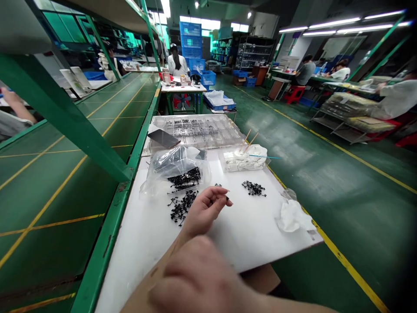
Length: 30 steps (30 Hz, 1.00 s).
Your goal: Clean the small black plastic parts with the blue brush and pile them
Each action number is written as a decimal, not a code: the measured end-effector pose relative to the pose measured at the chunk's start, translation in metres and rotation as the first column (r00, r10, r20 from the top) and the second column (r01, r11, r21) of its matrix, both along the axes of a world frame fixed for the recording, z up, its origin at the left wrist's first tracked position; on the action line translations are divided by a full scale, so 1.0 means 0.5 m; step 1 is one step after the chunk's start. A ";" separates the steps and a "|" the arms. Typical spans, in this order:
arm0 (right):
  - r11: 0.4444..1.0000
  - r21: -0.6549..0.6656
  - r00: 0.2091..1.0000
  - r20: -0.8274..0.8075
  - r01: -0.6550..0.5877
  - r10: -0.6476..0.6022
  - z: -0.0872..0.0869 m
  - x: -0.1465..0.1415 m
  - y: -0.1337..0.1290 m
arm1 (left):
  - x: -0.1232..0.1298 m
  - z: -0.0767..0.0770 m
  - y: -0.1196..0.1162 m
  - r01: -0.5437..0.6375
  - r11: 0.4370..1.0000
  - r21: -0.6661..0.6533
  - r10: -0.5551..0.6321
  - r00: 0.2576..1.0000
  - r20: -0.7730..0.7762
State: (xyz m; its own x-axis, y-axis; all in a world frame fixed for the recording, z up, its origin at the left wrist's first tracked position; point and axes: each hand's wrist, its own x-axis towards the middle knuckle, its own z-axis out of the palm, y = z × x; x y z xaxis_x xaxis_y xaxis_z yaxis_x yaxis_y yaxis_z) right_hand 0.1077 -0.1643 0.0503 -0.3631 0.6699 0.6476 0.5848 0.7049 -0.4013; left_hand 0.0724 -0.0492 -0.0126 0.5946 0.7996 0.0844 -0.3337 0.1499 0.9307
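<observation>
My left hand (208,208) is above the white tabletop (254,234), its fingers curled and pinched. A small black piece (227,198) shows at its fingertips. Close to the camera, my right hand (195,278) is smeared by motion and its fingers are hidden. Just left of my left hand lies a loose pile of small black stemmed parts (183,208). Behind that pile, a clear plastic bag (163,174) holds more of them. A smaller pile of black parts (254,188) sits to the right.
A compartmented clear tray (221,130) lies at the back with a phone (163,138) on its left edge. White material with wooden sticks fills a clear box (245,158). Crumpled tissue (293,216) lies right. A green post (68,117) slants along the left; people sit beyond.
</observation>
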 end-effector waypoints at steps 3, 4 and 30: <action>0.983 -0.051 0.953 -0.241 0.176 -0.183 0.061 0.144 0.034 | -0.010 0.014 0.000 -0.053 0.997 -0.061 0.057 0.996 0.064; 0.961 -0.083 0.925 -0.261 0.263 -0.275 0.070 0.186 0.050 | -0.012 0.018 0.000 -0.072 0.995 -0.074 0.078 0.993 0.084; 0.896 -0.413 0.859 -0.505 -0.161 -0.079 -0.090 0.315 0.172 | -0.020 0.023 0.026 -0.015 1.000 -0.011 0.014 0.990 -0.144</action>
State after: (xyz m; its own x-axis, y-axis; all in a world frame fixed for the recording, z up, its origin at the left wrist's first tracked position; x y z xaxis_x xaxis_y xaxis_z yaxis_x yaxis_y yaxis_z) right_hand 0.2654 -0.0782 0.0055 -0.1052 0.9116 0.3973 0.1943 0.4107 -0.8908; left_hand 0.0626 -0.0361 -0.0011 0.5882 0.8087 -0.0106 -0.1991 0.1575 0.9672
